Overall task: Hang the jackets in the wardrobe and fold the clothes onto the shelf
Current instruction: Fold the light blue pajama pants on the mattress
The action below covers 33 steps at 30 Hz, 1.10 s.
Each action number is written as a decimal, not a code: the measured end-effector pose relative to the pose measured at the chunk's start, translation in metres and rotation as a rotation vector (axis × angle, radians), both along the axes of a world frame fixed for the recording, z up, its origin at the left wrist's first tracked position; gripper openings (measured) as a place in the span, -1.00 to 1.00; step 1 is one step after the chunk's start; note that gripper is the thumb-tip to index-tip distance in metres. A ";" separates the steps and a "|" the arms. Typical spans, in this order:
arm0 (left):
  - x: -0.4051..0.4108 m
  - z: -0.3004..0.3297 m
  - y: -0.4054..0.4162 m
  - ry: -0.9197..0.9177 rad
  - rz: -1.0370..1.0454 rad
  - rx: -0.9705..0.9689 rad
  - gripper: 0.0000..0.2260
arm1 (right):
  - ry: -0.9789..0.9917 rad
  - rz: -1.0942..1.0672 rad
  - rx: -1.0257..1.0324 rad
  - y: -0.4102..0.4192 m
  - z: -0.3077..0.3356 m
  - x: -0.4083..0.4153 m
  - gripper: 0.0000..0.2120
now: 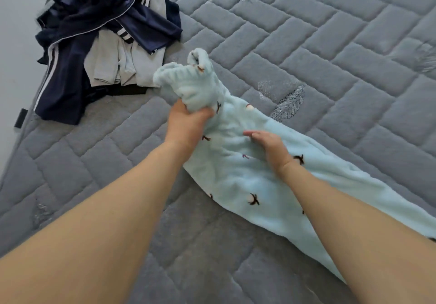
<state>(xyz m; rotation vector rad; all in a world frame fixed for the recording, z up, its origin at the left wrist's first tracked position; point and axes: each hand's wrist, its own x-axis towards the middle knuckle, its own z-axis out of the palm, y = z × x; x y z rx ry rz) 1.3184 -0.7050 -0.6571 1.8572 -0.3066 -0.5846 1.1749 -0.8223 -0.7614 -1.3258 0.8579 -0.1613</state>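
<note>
Arms: both bare forearms reach in from the bottom edge, the left from the lower left, the right from the lower right, over the mattress.
Right hand (269, 148): lies palm down on the fleece, fingers loosely curled with the tips pointing left; it presses on the cloth, and whether any fold is pinched under it cannot be told.
Left hand (188, 124): closed in a fist round a bunched part of the fleece, thumb side up, lifting that end off the bed.
Fleece (247, 178): pale blue fluffy garment with small dark bird-like marks; it runs in a long strip from the lower right edge up to the middle, flat on the mattress under the right hand, gathered and raised above the left hand, its ribbed end curling over at the top.
Mattress (306, 44): grey, quilted in a brick pattern, with a few stitched feather motifs; it fills most of the view.
Pile (101, 32): navy clothes with white stripes tangled with light grey ones, heaped at the mattress's far left corner, just beside the fleece's raised end.
Floor (16, 20): pale strip beyond the left edge of the mattress.
</note>
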 end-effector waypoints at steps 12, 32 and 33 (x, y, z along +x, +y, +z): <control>-0.356 0.033 -0.053 -0.506 -0.670 0.142 -0.63 | -0.132 -0.499 0.813 -0.115 0.094 -0.394 -0.15; -0.391 -0.031 -0.023 -0.566 -0.819 0.941 -0.54 | 1.005 -0.424 -0.316 -0.060 0.065 -0.458 -0.57; -0.368 -0.032 -0.015 -0.524 -0.667 0.939 -0.52 | 0.989 -0.341 -0.528 -0.056 0.066 -0.444 -0.56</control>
